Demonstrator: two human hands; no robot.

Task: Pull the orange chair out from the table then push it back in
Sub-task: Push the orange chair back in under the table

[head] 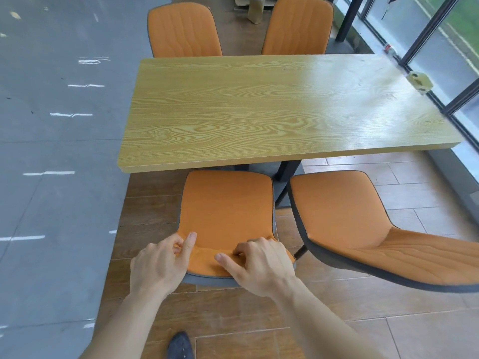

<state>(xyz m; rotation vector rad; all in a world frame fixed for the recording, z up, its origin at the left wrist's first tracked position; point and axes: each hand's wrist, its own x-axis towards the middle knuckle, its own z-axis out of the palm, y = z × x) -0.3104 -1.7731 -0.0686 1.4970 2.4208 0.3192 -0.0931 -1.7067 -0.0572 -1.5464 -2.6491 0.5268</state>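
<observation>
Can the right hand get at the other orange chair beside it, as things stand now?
Probably yes. The right hand is busy on the chair's backrest, but the neighbouring chair stands just to its right, with only bare floor between them.

Wood-tile floor [259, 320], bright windows [440, 35]

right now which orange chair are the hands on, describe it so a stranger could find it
Start at the long wooden table. On its near side stand two orange chairs; take the chair nearer the grey floor. Unlike its neighbour chair, which is turned away at an angle, it faces the table squarely, with the left hand and right hand gripping its backrest.
</observation>
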